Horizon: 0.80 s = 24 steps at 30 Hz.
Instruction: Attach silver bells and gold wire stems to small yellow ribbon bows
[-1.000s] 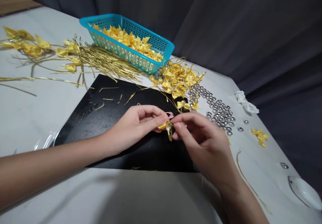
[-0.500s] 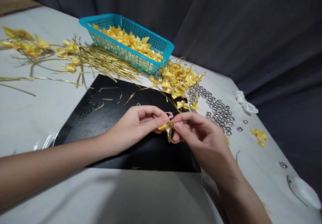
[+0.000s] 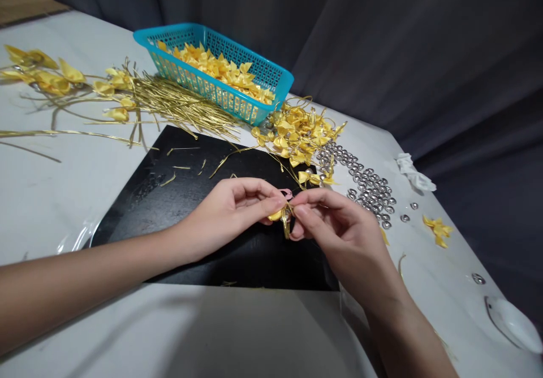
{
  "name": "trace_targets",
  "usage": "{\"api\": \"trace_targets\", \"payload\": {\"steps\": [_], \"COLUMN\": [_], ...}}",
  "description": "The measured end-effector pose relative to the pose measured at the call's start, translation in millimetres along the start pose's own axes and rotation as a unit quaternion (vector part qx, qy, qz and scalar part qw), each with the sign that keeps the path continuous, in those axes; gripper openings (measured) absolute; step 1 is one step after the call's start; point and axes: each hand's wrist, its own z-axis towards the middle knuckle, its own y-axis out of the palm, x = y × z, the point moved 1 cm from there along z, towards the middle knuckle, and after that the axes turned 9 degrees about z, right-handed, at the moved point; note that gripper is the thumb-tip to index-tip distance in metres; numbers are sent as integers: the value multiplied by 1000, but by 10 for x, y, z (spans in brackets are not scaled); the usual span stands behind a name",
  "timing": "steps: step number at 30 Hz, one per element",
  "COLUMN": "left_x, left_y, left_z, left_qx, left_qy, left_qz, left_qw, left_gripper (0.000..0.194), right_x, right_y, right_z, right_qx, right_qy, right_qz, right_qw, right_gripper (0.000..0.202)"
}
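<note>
Over the black mat (image 3: 220, 259), my two hands meet at a small yellow ribbon bow (image 3: 276, 215). My left hand (image 3: 241, 205) pinches the bow between thumb and fingertips. Thumb and forefinger of my right hand (image 3: 335, 219) are closed on a gold tie (image 3: 286, 228), whose folded strands hang below the fingertips. A pink piece (image 3: 287, 193) shows just behind the fingertips; most of it is hidden, so its kind is unclear. Part of the bow is covered by the left thumb.
A teal basket (image 3: 280, 92) of yellow bows stands at the back. Gold ties (image 3: 182, 103) lie before it, with tied bows (image 3: 297, 134) and silver bells or beads (image 3: 369, 188) to the right. Crumpled white tissue (image 3: 413, 173) and a white rounded object (image 3: 515, 324) lie farther right.
Both hands hold nearly the same place. The right fingertips have shifted very slightly at the gold tie, and the bow has turned a little. Nothing else has visibly moved.
</note>
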Motion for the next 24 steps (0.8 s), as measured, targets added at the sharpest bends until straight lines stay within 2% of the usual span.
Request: {"api": "trace_targets", "payload": {"steps": [9, 13, 19, 24], "left_x": [15, -6, -23, -26], "left_y": [6, 8, 3, -7], "left_z": [0, -4, 19, 29], "left_qx": [-1, 2, 6, 5], "left_qy": [-2, 4, 6, 7], "left_qz": [19, 30, 37, 53], "left_qw": [1000, 1000, 999, 999], "left_gripper": [10, 9, 8, 9], "right_x": [39, 46, 51, 51], "right_y": [51, 62, 64, 61], "right_z": [-49, -76, -81, -115], "right_qx": [37, 50, 37, 17], "right_qy": [-77, -129, -222, -288], "right_qz": [-12, -70, -177, -223], "right_qw": [996, 988, 958, 931], "right_gripper": [8, 11, 17, 20]}}
